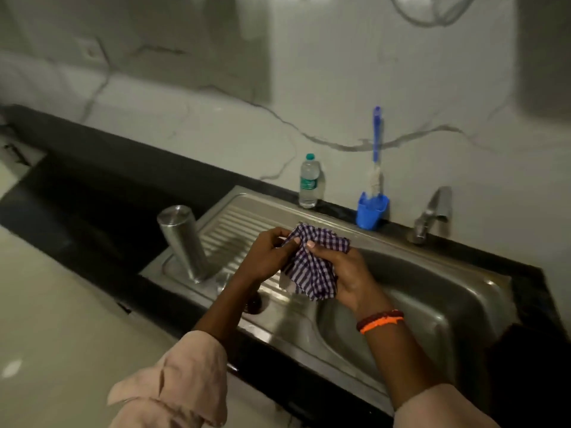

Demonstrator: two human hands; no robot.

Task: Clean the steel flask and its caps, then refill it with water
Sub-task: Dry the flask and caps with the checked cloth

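centre: left hand (pixel 265 257) and right hand (pixel 346 278) grip checked cloth (pixel 312 267) | left of centre: steel flask (pixel 182 242) upside down on sink (pixel 432 273) drainboard

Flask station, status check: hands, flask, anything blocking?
Both hands, left hand and right hand, gripping checked cloth over sink. Steel flask upside down on drainboard, untouched. Nothing blocking it.

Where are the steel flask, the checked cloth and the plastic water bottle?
steel flask (pixel 184 242): head view, middle of its body.
checked cloth (pixel 312 267): head view, centre fold.
plastic water bottle (pixel 309 184): head view, label.
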